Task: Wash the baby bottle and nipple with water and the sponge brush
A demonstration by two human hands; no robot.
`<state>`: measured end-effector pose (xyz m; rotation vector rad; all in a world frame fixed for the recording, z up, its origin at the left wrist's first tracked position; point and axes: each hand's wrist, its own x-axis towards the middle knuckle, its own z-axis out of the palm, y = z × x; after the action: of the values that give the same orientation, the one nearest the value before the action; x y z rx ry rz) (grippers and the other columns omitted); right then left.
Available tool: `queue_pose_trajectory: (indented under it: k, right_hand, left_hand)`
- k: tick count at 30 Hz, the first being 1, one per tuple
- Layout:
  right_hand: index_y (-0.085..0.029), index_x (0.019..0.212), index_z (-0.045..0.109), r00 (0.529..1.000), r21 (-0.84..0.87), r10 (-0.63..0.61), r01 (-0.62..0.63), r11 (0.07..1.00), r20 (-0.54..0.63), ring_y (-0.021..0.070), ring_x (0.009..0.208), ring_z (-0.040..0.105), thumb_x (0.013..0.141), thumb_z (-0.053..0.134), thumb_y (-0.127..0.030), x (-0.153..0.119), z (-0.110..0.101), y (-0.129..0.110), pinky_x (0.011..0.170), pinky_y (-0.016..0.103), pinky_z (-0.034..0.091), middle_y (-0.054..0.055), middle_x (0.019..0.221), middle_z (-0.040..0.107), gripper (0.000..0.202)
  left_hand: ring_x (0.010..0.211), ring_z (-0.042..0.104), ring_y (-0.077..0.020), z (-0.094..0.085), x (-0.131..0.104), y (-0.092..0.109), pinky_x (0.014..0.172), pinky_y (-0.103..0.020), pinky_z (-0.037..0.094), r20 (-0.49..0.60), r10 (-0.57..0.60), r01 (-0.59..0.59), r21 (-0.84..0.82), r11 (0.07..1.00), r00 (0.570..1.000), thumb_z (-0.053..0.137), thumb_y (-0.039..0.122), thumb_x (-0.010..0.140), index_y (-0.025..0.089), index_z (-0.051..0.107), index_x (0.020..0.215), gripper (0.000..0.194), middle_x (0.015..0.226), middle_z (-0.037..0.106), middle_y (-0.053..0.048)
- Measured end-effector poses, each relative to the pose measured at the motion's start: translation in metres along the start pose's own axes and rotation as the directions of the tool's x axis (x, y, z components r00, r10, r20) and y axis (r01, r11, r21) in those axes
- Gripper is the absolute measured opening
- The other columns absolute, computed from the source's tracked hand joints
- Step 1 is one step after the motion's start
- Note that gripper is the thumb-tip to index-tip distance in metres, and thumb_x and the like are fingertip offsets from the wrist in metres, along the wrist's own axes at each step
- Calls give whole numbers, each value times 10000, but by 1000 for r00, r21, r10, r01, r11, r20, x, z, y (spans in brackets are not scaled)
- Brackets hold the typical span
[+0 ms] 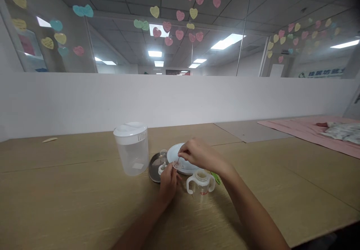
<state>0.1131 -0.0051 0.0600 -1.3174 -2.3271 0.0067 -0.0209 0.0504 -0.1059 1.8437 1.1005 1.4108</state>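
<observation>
My left hand [168, 180] is closed on a small translucent round piece [177, 164], like the teat of a baby bottle. Above it, my right hand [198, 153] pinches a thin dark stick [178, 159], its lower end at the piece. A baby bottle [200, 184] with two white handles and red lettering stands upright and uncapped below my right wrist. On a metal tray [154, 169] beside my left hand are a white ring [161, 168] and a clear dome cap [163, 156]. My right hand partly covers a pale blue dish [174, 152] behind.
A clear plastic jug [132, 158] with a white lid stands left of the tray. Something green [216, 178] lies behind the bottle. A pink cloth [300, 128] covers the table's far right. A white wall [180, 100] borders the back, below glass with paper hearts.
</observation>
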Motion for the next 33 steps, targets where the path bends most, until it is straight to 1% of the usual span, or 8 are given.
queue_pose_trajectory:
  k: [4,7,12,16,23,26,30,33]
  right_hand:
    - [-166,468,463,1000,-45,21,-21,999,-3,79,438,233,816,506,-157,0,5,-4,483,268,166,-33,434,363,350]
    - [-165,475,490,1000,-62,15,-15,998,4,79,432,237,808,503,-150,1,7,-4,477,269,165,-22,438,396,334]
    - [-154,557,611,996,14,7,-8,1000,88,78,452,343,779,515,-121,6,12,0,497,255,201,-1,494,517,244]
    - [-147,602,657,993,30,13,-17,999,116,76,450,379,778,525,-126,9,17,7,499,242,220,8,512,550,221]
    - [-139,606,681,989,-97,18,-4,995,147,107,485,457,756,554,-129,17,32,9,481,249,221,51,542,602,197]
    - [-136,616,694,981,-157,11,20,987,194,131,533,509,747,567,-135,20,37,9,486,253,231,71,573,632,182]
    - [-130,713,723,963,-213,50,8,977,264,151,610,573,771,564,-175,24,38,10,514,245,272,97,676,681,176]
    - [-127,771,728,959,-248,62,9,969,277,165,668,602,781,561,-195,24,39,10,539,241,299,114,748,697,180]
  left_hand:
    - [452,513,-140,1,0,-3,506,-282,430,11,-3,3,6,1000,1000,340,352,884,204,532,747,279,586,595,-14]
    - [518,543,-154,1,0,-2,539,-289,446,4,12,-12,13,1000,1000,339,340,882,203,551,737,291,656,622,-39]
    - [625,576,-188,0,1,-1,633,-317,451,-33,44,-42,47,998,998,355,332,876,215,547,686,293,653,624,-42]
    - [643,575,-198,-1,2,-2,645,-325,446,-42,51,-49,54,997,998,359,356,878,219,547,679,306,660,629,-46]
    - [637,582,-199,-1,2,-3,656,-322,456,-24,42,-42,32,999,999,356,392,879,214,571,723,320,649,631,-47]
    - [630,583,-188,-2,2,-3,648,-314,460,-17,42,-41,22,999,999,355,390,877,191,579,748,326,657,635,-43]
    - [621,577,-180,-3,1,-1,638,-304,453,-7,44,-44,19,999,999,370,388,870,185,574,725,323,647,628,-36]
    - [609,569,-172,-2,1,-2,629,-295,443,-9,55,-55,26,998,998,371,368,865,188,570,715,308,625,612,-23]
